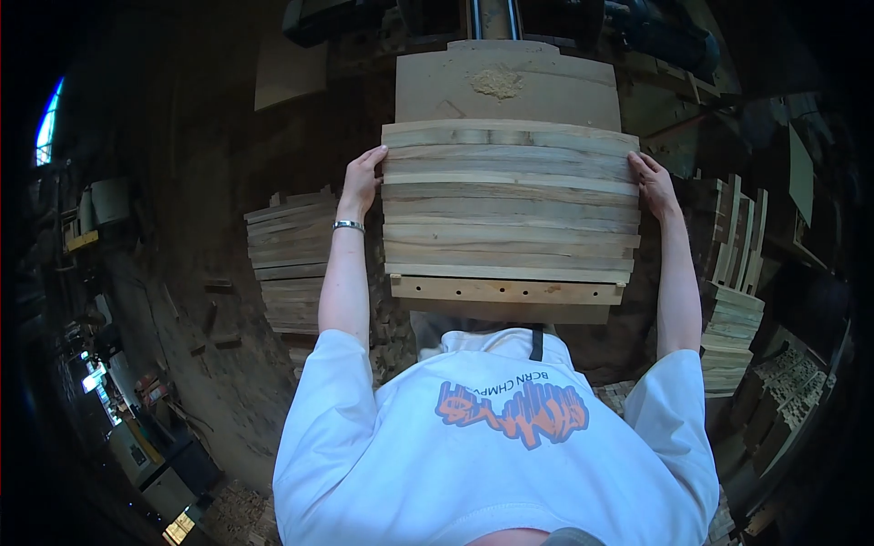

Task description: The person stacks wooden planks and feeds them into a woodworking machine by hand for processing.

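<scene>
Several wooden boards lie side by side across a flat panel in front of me. At their left ends is my left hand, its fingertips on the edge of the boards near the far side. My right hand touches the right ends at about the same height. Both hands press from the sides, with fingers bent against the board ends. Nearest my body, a paler strip with several dark round holes runs along the row. Wood shavings form a small pile on the panel beyond the boards.
Stacked boards stand to the left, and another stack is at the right. Farther right sits a pile of small wood pieces. Dark machinery with two metal rods is at the far end. Wood scraps lie on the floor.
</scene>
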{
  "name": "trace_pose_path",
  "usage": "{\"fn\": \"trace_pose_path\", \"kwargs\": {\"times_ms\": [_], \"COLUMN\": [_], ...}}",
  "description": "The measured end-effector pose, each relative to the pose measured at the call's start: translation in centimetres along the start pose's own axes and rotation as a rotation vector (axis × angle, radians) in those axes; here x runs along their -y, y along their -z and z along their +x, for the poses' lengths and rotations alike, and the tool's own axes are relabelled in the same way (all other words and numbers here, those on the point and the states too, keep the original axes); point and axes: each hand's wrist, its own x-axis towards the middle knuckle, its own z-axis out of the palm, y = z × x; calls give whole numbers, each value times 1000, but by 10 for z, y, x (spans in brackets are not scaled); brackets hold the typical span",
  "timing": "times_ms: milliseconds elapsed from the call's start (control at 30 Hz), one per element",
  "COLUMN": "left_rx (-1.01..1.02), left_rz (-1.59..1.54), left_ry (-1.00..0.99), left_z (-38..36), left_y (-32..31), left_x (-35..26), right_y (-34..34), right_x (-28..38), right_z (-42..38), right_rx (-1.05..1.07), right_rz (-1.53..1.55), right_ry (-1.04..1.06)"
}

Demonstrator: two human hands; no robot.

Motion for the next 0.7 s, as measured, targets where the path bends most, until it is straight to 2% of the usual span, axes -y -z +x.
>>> {"fn": "trace_pose_path", "kwargs": {"times_ms": [67, 133, 200, 267, 300, 333, 400, 467, 500, 567, 633, 667, 700], "left_rx": [39, 57, 38, -257, -324, -314, -463, -302, -213, -74, 28, 26, 18], "left_rz": [4, 32, 16, 428, 505, 485, 879, 861, 861, 939, 1072, 1058, 1218], "left_ry": [18, -1, -28, -204, -296, -306, -826, -1026, -1096, -1051, -889, -895, -857], "left_z": [2, 1, -5, -22, -27, -42, -71, -96, -98, -96, -78, -73, -67], "left_y": [1, 0, -2, -10, -12, -21, -45, -90, -115, -164, -205, -214, -224], "left_x": [1, 3, 0, -6, -6, -9, -17, -21, -18, -12, -7, -7, -11], "right_y": [-8, -13, -10, -8, -11, -14, -40, -82, -111, -172, -214, -222, -226], "right_x": [8, 11, -2, -11, -16, -18, -25, -6, -20, -42, -74, -86, -95], "right_z": [-16, -36, -40, -47, -49, -49, -63, -111, -129, -179, -212, -216, -218], "right_rx": [-7, -29, -27, -5, -35, -75, -648, -571, -465, -274, -256, -321, -393], "right_rz": [-5, -250, -224, -162, -177, -249, -925, -1079, -1087, -1010, -1050, -1041, -1027], "right_ry": [-1, 49, 80, 75, 143, 170, 408, 836, 911, 1027, 909, 935, 963]}}
